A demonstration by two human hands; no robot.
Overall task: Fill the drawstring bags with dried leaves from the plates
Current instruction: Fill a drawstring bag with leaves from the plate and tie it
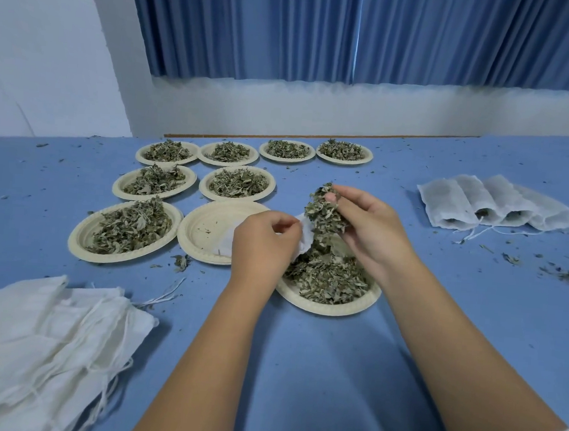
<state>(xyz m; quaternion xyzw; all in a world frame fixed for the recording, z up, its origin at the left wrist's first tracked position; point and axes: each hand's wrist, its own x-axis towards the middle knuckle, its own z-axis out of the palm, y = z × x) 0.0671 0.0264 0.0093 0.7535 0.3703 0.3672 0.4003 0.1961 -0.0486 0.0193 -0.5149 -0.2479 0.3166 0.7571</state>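
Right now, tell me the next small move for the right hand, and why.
Probably move the right hand down so its clump of dried leaves goes into the drawstring bag that the left hand pinches beside it. The clump hangs above the plate, at the bag's edge, not yet inside.

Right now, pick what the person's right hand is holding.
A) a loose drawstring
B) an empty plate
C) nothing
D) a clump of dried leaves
D: the right hand grips a clump of dried leaves above the near plate, while the left hand holds the white bag beside it.
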